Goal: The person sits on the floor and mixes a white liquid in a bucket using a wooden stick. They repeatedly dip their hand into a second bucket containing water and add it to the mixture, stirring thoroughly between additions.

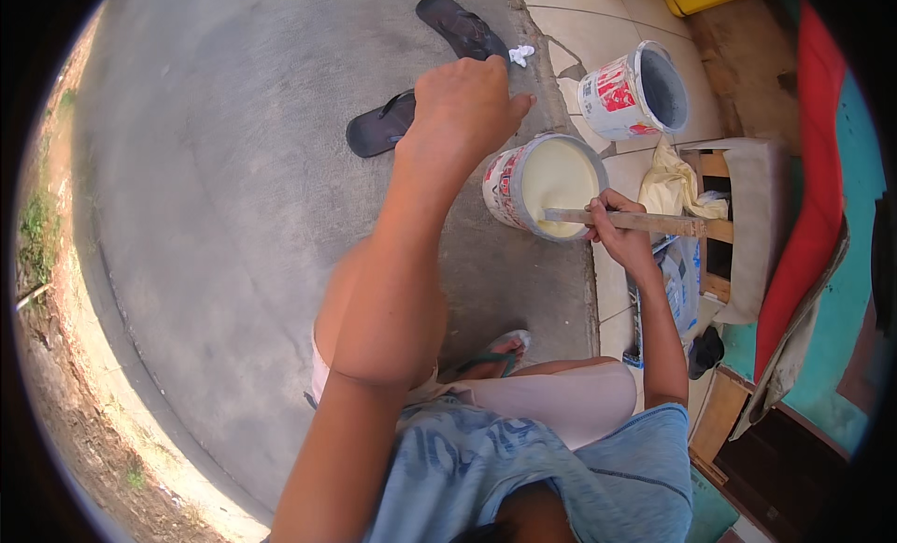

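A flat wooden stick (659, 223) is gripped in my right hand (617, 227), fingers wrapped round it. Its far end dips into thick pale cream liquid (559, 180), which fills much of a white bucket (505, 190) with red markings and a grey rim. Held out beyond my knee, my left hand (464, 104) is seen from the back, left of and slightly beyond the bucket. The thumb sticks out to the right; the other fingers are bent out of sight, so whether they hold anything is hidden.
Two dark flip-flops (378, 129) lie on the concrete floor (234, 169), near a crumpled white scrap (520, 54). A second white bucket (612, 99) leans on the tiles. A yellowish cloth (675, 180), a wooden frame (715, 249) and a red sheet (805, 197) are at right.
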Demonstrator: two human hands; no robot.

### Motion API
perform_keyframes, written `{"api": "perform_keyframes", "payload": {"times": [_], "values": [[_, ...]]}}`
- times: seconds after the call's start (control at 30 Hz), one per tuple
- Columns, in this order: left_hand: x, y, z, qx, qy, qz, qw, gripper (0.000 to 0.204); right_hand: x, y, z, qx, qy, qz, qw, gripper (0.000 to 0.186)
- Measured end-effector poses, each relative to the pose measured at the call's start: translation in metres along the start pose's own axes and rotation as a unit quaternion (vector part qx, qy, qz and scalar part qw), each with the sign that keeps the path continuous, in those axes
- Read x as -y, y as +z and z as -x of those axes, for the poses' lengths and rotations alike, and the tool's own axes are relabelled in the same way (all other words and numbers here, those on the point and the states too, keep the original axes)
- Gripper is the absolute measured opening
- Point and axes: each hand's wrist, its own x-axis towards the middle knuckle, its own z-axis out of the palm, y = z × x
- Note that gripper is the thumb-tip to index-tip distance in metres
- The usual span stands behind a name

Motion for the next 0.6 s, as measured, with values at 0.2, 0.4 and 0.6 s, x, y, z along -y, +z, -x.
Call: {"api": "perform_keyframes", "payload": {"times": [0.2,0.4,0.6], "values": [[-0.004,-0.004,0.004,0.008,0.0,-0.008,1.0,0.04,0.0,0.005,-0.028,-0.067,-0.178,0.161,0.968,0.02],[-0.002,-0.003,0.004,0.009,-0.003,-0.007,1.0,0.041,-0.031,-0.029,-0.002,-0.073,-0.046,0.187,0.978,0.021],[-0.009,0.0,0.003,0.013,0.001,-0.009,1.0,0.042,-0.018,0.004,0.001,-0.053,-0.018,-0.048,0.997,0.026]]}}
